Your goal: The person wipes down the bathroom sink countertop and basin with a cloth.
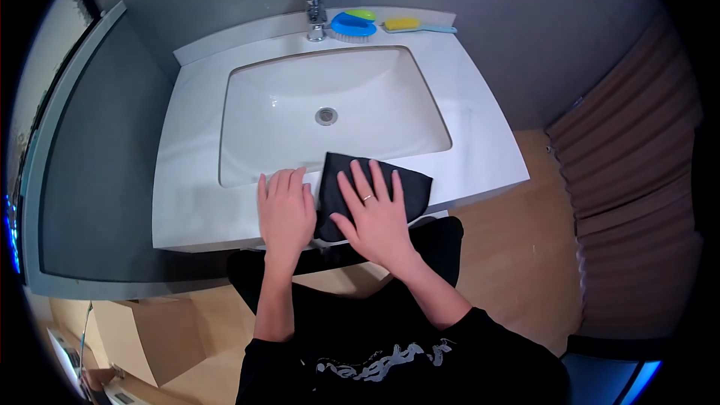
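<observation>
My right hand [375, 214] lies flat with spread fingers on a black cloth [414, 187], which is folded and rests on the front edge of the white countertop [196, 214]. Just left of the cloth, my left hand [287, 202] rests palm down on the counter's front rim, its fingers stretched toward the sink and nothing in it. Beyond both hands is the white sink basin [277, 127] with a round metal drain [326, 116] in its middle. Part of the cloth is hidden under my right hand.
Behind the basin stands a chrome faucet [315, 15]. Right of it are a blue and green scrub brush [352, 25] and a yellow brush with a light blue handle [412, 25]. A grey panel [105, 157] rises at left, a cardboard box [150, 337] below; a brown curtain [637, 180] hangs right.
</observation>
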The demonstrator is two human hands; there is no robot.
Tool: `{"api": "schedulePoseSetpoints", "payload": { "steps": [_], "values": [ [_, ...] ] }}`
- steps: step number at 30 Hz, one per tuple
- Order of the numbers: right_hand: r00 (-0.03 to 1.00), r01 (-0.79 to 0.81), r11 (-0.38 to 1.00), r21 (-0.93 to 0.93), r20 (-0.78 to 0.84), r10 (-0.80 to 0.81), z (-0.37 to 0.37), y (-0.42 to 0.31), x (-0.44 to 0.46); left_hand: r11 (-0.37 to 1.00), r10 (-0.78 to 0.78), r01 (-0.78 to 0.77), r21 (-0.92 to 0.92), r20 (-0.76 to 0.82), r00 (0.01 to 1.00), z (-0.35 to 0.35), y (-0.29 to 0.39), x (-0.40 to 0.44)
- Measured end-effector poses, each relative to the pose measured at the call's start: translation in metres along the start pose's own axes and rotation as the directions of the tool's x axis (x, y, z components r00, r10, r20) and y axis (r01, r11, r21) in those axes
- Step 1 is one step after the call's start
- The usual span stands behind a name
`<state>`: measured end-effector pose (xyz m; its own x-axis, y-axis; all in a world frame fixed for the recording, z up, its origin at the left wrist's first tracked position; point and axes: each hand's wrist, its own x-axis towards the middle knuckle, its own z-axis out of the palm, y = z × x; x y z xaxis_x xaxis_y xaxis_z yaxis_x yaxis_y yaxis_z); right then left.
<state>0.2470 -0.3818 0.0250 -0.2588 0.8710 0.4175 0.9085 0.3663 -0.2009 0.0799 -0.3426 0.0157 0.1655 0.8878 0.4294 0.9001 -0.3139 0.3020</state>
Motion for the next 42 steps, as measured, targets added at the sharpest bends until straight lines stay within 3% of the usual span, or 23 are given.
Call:
{"api": "schedulePoseSetpoints", "payload": {
  "steps": [5,8,10,12,14,16,17,18,20,22,26,29,36,42],
  "values": [
    [0.994,0.036,0.994,0.099,0.103,-0.046,-0.021,0.036,-0.016,1.000,0.000,0.001,-0.015,0.041,0.999,-0.001,0.000,-0.001],
    [0.990,-0.012,1.000,0.014,0.143,0.009,-0.044,0.093,-0.030,1.000,0.008,-0.007,-0.017,0.029,1.000,0.000,0.000,0.000],
    [0.986,-0.093,0.996,0.018,0.138,0.090,-0.058,0.135,-0.036,1.000,-0.010,0.011,-0.007,0.022,1.000,0.000,0.002,-0.001],
    [0.980,-0.187,0.972,0.146,0.094,0.174,-0.064,0.175,-0.043,1.000,-0.027,0.027,-0.012,0.047,0.999,-0.001,0.002,-0.001],
    [0.925,-0.356,0.931,0.081,-0.113,0.363,-0.069,0.174,-0.051,0.999,-0.039,0.040,-0.026,0.054,0.998,0.001,0.003,0.003],
    [0.797,-0.553,0.831,0.057,-0.254,0.548,-0.062,0.168,-0.059,0.999,-0.048,0.049,-0.016,0.072,0.996,0.001,0.002,0.002],
    [0.739,-0.626,0.746,0.227,-0.133,0.660,-0.065,0.162,-0.058,0.998,-0.056,0.057,-0.015,0.061,0.997,0.002,0.005,0.005],
    [0.744,-0.620,0.750,0.229,-0.133,0.655,-0.060,0.159,-0.057,1.000,-0.015,0.016,-0.021,0.030,0.999,0.003,0.012,0.007],
    [0.705,-0.705,0.709,-0.015,-0.119,0.699,-0.046,0.152,-0.054,0.999,0.032,-0.032,-0.024,0.004,0.999,0.008,0.029,0.013],
    [0.696,-0.718,0.692,-0.074,-0.100,0.711,-0.041,0.154,-0.043,0.985,0.143,-0.144,-0.096,-0.012,0.990,0.014,0.050,0.021],
    [0.693,-0.720,0.686,-0.106,-0.057,0.719,-0.039,0.174,-0.021,0.979,0.156,-0.146,-0.143,0.064,0.986,0.033,0.061,0.028],
    [0.781,-0.603,0.747,-0.280,-0.016,0.625,-0.035,0.188,-0.004,0.977,0.142,-0.109,-0.185,0.175,0.974,0.025,0.062,0.027],
    [0.843,-0.520,0.811,-0.269,-0.005,0.538,-0.010,0.239,0.061,0.977,0.156,-0.124,-0.176,0.182,0.971,0.021,0.063,0.029],
    [0.799,-0.578,0.778,-0.248,0.022,0.601,0.018,0.284,0.154,0.977,0.161,-0.127,-0.170,0.203,0.966,0.021,0.063,0.032]
  ]
}}
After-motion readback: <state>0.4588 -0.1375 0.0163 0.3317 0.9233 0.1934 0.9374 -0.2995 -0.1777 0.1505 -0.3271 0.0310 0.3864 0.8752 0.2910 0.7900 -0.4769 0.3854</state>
